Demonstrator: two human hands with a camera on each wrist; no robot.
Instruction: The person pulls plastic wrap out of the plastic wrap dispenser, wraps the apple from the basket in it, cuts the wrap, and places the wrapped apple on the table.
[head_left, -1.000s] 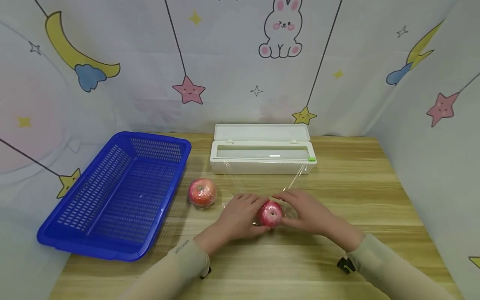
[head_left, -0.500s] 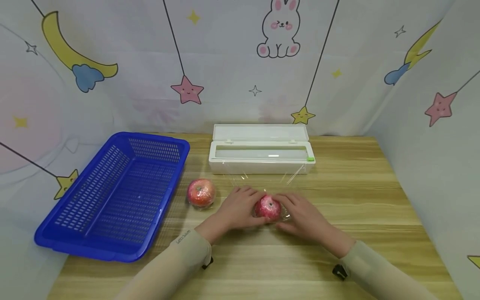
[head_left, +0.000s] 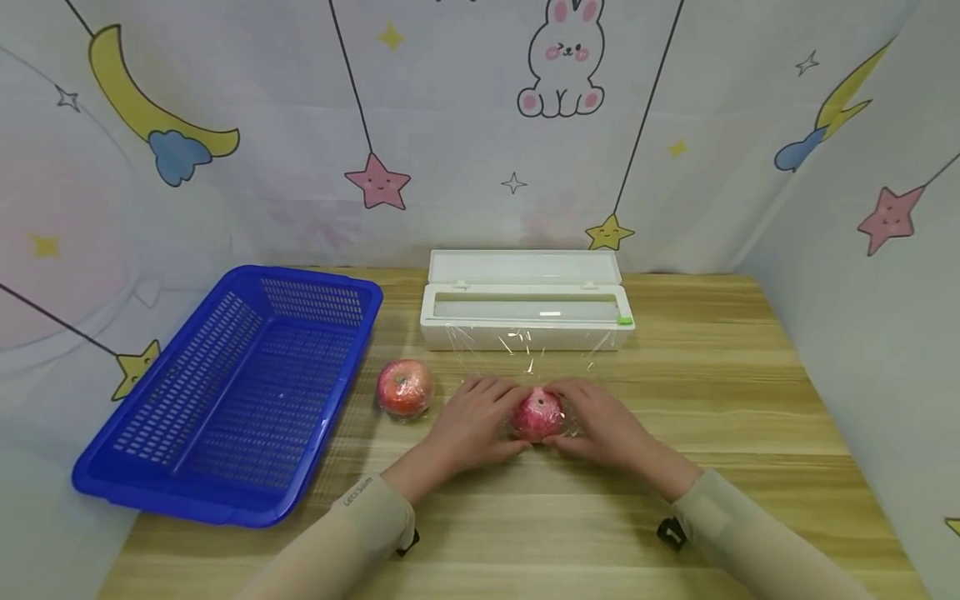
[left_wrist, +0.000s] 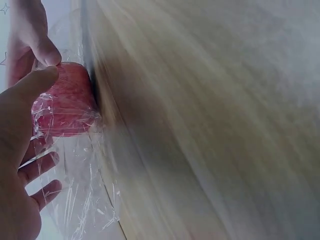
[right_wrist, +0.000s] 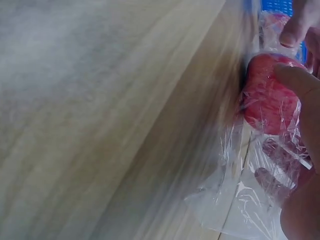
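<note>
A red apple stands on the table between my two hands, partly covered in clear plastic wrap. My left hand holds it from the left, thumb at the near side and fingers at the far side. From the right my right hand grips the same apple, with its thumb pressed on the skin. Loose wrap hangs around the fingers of both hands in the wrist views. The film runs back from the apple to a white wrap dispenser, whose lid is up.
A second apple, wrapped in film, sits left of my left hand. Beyond it stands a blue plastic basket with slotted walls. The dispenser is near the back edge of the wooden table, before a printed curtain.
The apple has tipped a little away from me, its dimple now nearer the top far side. Both hands have shifted slightly with it, and the film toward the dispenser has slackened and creased.
</note>
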